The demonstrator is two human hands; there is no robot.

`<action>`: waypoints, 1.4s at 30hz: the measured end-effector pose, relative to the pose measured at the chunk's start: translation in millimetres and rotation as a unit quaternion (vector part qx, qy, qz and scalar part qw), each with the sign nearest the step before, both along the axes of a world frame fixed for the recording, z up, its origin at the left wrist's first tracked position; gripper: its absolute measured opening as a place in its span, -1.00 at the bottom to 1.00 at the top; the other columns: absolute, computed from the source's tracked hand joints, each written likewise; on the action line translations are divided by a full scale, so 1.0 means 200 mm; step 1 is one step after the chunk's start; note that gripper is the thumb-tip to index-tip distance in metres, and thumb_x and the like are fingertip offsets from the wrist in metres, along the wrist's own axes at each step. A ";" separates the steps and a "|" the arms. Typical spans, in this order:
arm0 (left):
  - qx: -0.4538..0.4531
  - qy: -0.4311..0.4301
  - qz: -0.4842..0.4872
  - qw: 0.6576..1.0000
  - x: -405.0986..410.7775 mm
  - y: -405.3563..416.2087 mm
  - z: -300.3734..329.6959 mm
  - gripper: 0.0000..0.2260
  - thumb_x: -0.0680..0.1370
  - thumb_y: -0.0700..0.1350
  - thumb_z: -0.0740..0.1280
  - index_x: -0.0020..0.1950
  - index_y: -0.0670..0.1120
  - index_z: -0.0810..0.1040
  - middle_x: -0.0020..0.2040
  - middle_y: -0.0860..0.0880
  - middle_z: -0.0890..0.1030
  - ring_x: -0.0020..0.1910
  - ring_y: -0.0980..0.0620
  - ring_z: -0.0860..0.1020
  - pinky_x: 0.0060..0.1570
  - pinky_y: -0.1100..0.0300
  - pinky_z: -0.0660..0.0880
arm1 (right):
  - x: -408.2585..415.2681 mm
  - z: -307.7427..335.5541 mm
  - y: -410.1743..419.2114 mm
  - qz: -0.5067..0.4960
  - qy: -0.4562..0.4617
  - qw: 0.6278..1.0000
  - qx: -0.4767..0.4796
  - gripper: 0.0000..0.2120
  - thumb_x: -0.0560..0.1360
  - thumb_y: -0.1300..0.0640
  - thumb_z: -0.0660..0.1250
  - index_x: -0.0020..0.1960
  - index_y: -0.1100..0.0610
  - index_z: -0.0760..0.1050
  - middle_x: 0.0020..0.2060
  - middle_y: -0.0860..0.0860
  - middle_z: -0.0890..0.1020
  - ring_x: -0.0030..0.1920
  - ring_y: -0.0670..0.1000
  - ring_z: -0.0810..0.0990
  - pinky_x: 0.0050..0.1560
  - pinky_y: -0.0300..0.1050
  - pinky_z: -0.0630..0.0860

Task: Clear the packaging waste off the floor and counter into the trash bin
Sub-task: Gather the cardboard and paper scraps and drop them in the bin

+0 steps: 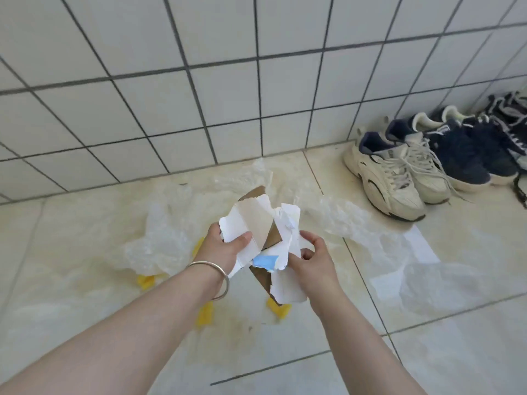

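A single head-worn wide-angle camera looks forward and steeply down from the person's own standpoint. Both forearms reach in from the bottom edge toward the middle, close to the lens. The view faces a tiled wall [199, 81] meeting the floor [85, 280]; the wall fills the upper half. Straight tile lines bow near the edges. No second view exists.
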State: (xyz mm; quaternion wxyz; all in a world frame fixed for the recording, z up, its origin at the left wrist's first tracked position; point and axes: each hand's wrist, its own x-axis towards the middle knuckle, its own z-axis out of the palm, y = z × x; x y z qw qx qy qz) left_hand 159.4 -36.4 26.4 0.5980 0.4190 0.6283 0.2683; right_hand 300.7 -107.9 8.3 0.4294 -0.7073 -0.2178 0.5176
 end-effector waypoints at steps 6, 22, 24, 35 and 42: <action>0.045 0.046 0.061 0.996 -0.48 0.10 0.34 -0.62 0.48 -0.11 0.40 0.27 -0.06 0.42 0.15 -0.05 0.59 0.07 -0.10 0.58 0.05 0.06 0.53 | -0.43 0.34 0.23 0.054 0.009 0.998 0.016 -0.95 0.40 0.20 0.36 -0.19 0.18 0.57 -0.30 0.06 0.56 -0.27 0.08 0.48 -0.31 -0.17 0.37; 0.098 0.061 0.238 0.965 -2.06 0.15 0.63 -0.71 0.54 -0.13 0.29 0.27 -0.10 0.45 0.12 -0.04 0.57 0.03 -0.04 0.51 -0.37 0.43 0.47 | -2.09 0.69 0.52 0.230 -0.082 0.967 0.078 -0.83 0.51 0.05 0.28 0.02 0.08 0.58 -0.16 0.03 0.66 -0.14 0.07 0.63 -0.15 -0.07 0.55; 0.102 0.043 0.273 0.956 -2.34 0.16 0.61 -0.70 0.54 -0.14 0.29 0.27 -0.10 0.46 0.19 -0.06 0.58 0.10 -0.06 0.53 -0.18 0.35 0.45 | -2.37 0.68 0.56 0.237 -0.083 0.965 0.074 -0.82 0.51 0.07 0.27 0.06 0.07 0.56 -0.11 0.06 0.66 -0.09 0.12 0.63 -0.10 -0.03 0.55; 0.092 0.135 0.317 0.934 -3.73 0.23 0.49 -0.70 0.50 -0.02 0.34 0.19 -0.11 0.49 0.12 -0.08 0.59 0.08 -0.12 0.55 0.07 0.05 0.50 | -3.72 0.63 0.89 0.299 -0.093 0.943 0.113 -0.84 0.57 0.14 0.22 0.14 0.03 0.44 -0.17 -0.02 0.51 -0.26 -0.05 0.43 -0.12 -0.09 0.37; 0.010 0.269 0.233 0.934 -4.06 0.42 0.30 -0.52 0.53 -0.10 0.30 0.41 -0.10 0.25 0.32 -0.13 0.45 0.26 -0.17 0.45 0.16 0.06 0.42 | -4.11 0.39 1.06 0.360 -0.172 0.912 0.093 -0.75 0.52 0.16 0.25 0.19 0.07 0.48 -0.06 0.03 0.56 -0.12 0.05 0.47 -0.12 -0.09 0.41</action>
